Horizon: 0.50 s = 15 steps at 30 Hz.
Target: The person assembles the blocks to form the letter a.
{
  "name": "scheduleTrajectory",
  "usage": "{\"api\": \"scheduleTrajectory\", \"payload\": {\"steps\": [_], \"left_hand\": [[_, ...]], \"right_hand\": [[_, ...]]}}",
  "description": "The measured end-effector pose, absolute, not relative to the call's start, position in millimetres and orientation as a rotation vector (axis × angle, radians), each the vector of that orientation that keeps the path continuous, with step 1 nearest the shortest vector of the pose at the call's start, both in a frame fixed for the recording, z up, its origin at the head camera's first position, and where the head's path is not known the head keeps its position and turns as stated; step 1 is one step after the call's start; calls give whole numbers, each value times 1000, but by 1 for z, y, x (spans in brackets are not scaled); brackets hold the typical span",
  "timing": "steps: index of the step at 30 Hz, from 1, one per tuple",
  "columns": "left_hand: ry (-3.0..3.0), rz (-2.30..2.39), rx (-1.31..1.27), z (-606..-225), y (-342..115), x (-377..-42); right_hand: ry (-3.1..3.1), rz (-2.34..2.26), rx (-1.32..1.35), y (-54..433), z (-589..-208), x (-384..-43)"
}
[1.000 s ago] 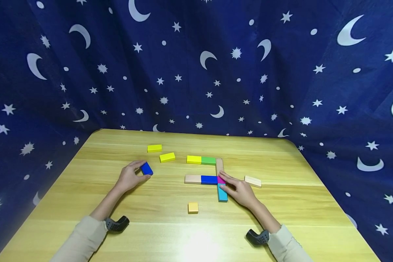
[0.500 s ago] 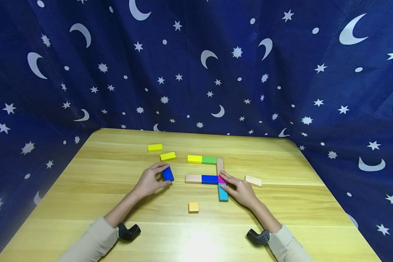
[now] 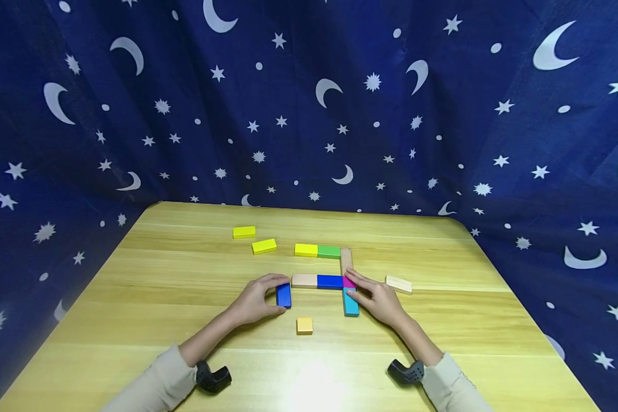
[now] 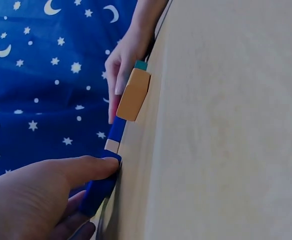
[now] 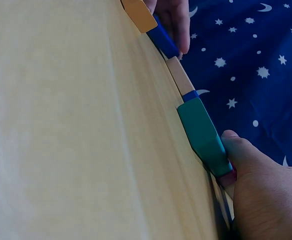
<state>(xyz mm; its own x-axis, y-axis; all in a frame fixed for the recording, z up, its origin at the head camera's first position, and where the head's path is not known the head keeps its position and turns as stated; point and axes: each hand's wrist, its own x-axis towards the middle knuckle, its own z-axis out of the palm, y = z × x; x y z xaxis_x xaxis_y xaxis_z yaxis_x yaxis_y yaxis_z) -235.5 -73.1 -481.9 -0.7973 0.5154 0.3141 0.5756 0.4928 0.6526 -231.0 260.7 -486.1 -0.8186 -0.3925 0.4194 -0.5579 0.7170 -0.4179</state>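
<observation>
Here's the left hand (image 3: 257, 300), its grip clamped on a blue block (image 3: 284, 296) by thumb and fingers at opposite ends, just beside the left end of a beige block (image 3: 304, 281)! Across the bench (image 3: 252, 372), the right hand (image 3: 380, 300) rests at the magenta block (image 3: 348, 282) and cyan block (image 3: 350, 304), fingers extended, thumb apart. An orange block (image 3: 304, 326) sits nearer the person.

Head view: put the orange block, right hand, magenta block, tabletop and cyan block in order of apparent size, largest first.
1. Tabletop
2. Right hand
3. Cyan block
4. Orange block
5. Magenta block, judged by its visible part only, since fingers partly cover it.
</observation>
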Motion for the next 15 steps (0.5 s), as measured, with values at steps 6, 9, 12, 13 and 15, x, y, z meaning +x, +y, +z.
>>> {"api": "scheduleTrajectory", "payload": {"steps": [6,9,12,13,15], "left_hand": [[-2678,-1188,-1014,-483,-74,-236],[-2701,-1196,-1029,-481,-75,-236],[-2734,-1228,-1016,-480,-77,-235],[-2740,-1237,-1010,-480,-78,-235],[-2752,-1242,-995,-481,-79,-235]], "right_hand": [[-2631,786,740,261,-486,-231],[-2626,785,742,261,-486,-231],[-2620,789,748,261,-486,-231],[-2619,789,748,261,-486,-231],[-2623,798,742,261,-486,-231]]}}
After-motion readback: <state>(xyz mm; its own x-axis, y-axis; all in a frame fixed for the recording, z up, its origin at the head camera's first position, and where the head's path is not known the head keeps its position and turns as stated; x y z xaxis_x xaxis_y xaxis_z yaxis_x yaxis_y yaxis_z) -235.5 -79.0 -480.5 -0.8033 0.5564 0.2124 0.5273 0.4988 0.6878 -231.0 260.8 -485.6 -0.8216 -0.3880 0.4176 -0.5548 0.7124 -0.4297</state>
